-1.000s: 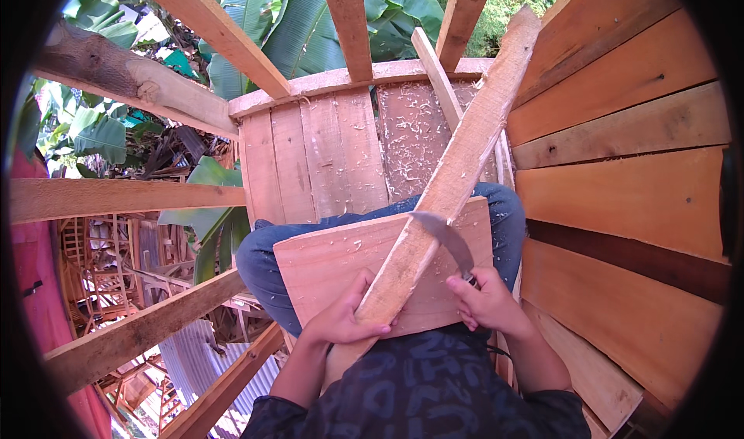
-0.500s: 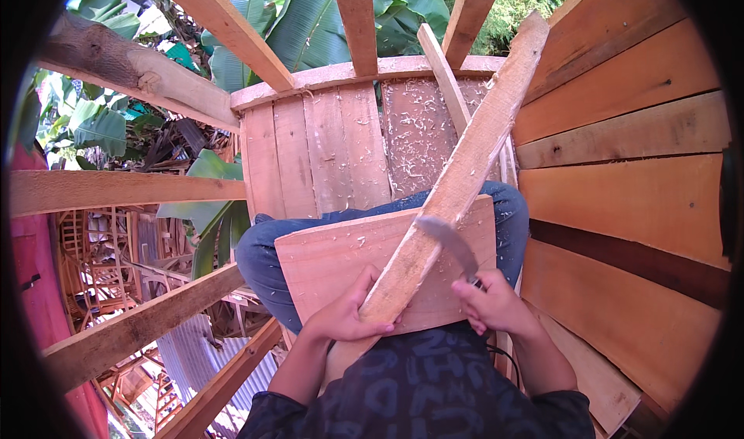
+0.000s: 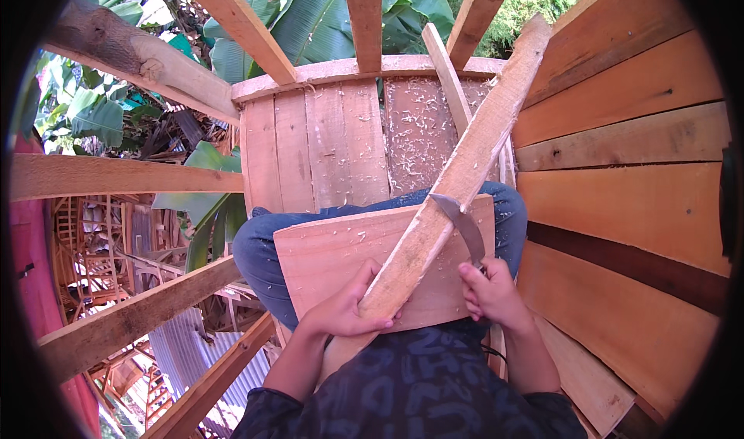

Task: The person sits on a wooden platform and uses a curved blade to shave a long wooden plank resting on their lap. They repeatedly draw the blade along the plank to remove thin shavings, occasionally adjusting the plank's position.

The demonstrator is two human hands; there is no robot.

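A long rough wooden plank (image 3: 466, 162) slants from my lap up to the far right. Around its near end my left hand (image 3: 350, 302) is closed, thumb across the top. My right hand (image 3: 494, 293) grips a curved knife (image 3: 467, 230) by its handle, which the fingers mostly hide. The blade's tip lies over the plank's right part, about midway along it. Beneath the plank, a broad smooth board (image 3: 333, 257) rests across my thighs, with a few shavings on it.
Curled shavings lie on the plank floor (image 3: 329, 152) ahead. A narrow wooden strip (image 3: 448, 79) leans behind the plank. Orange-brown boards (image 3: 620, 206) wall the right side. Open framing beams (image 3: 132, 177) stand on the left, with corrugated metal sheets (image 3: 182, 354) below them.
The knife's blade has shifted a little right and toward the far end, and my right hand has moved slightly right. My left hand keeps its hold on the plank.
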